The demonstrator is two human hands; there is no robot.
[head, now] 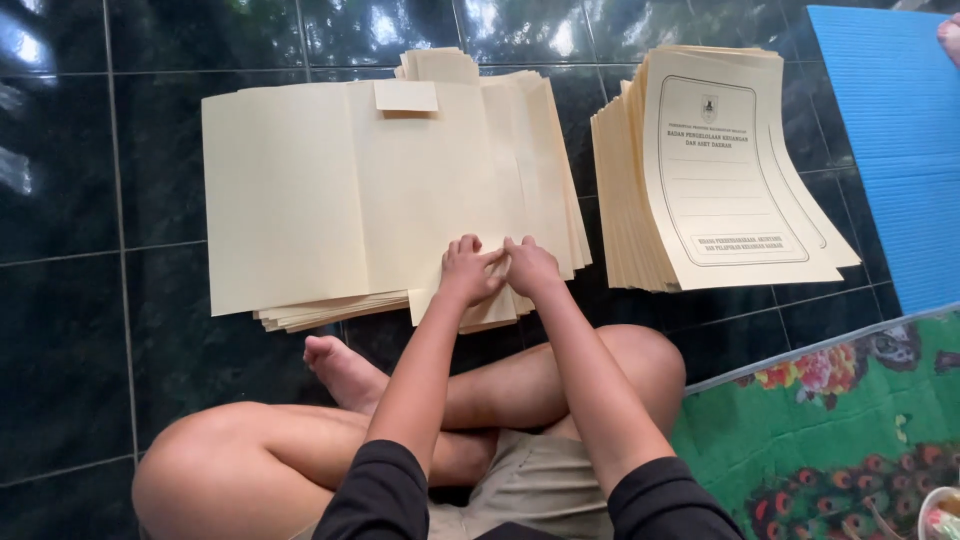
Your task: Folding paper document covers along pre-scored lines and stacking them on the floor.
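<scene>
We see the left hand (468,268) and right hand (530,266) side by side, fingers bent and pressing down on the near edge of the top open folder (400,190) on the unfolded pile (300,310) on the tiled floor (60,300). To the right, apart from it, the folded stack (700,170) stands tall, so we judge much folding done, with a fair pile left.
</scene>
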